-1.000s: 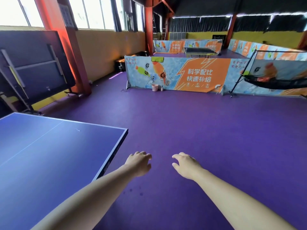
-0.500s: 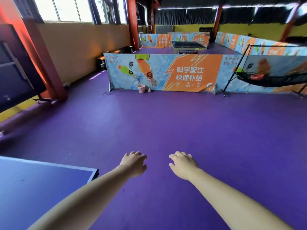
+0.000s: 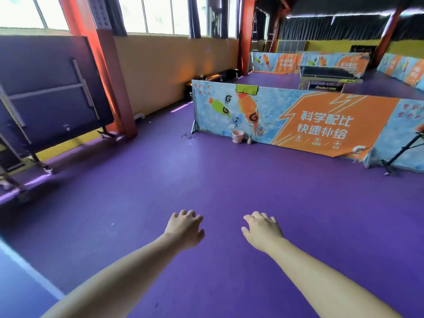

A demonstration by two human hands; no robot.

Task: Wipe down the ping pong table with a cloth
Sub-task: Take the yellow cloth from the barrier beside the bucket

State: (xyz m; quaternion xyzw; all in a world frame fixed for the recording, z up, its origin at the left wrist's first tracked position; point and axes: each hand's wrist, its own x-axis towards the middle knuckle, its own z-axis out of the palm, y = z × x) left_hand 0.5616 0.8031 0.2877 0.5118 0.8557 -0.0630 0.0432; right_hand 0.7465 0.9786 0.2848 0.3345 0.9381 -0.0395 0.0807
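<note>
Head view shows both arms reaching forward over the purple floor [image 3: 229,180]. The left hand [image 3: 184,229] and right hand [image 3: 262,230] hang palm down, side by side but apart. Their fingers are loosely curled with small gaps between them and hold nothing. A corner of the blue ping pong table [image 3: 16,290] shows at the lower left, away from both hands. Far ahead, a yellow-green cloth [image 3: 247,89] is draped over the top of a printed barrier [image 3: 321,125], with a pink bucket [image 3: 237,136] on the floor below it. A folded table [image 3: 52,88] stands by the left wall.
</note>
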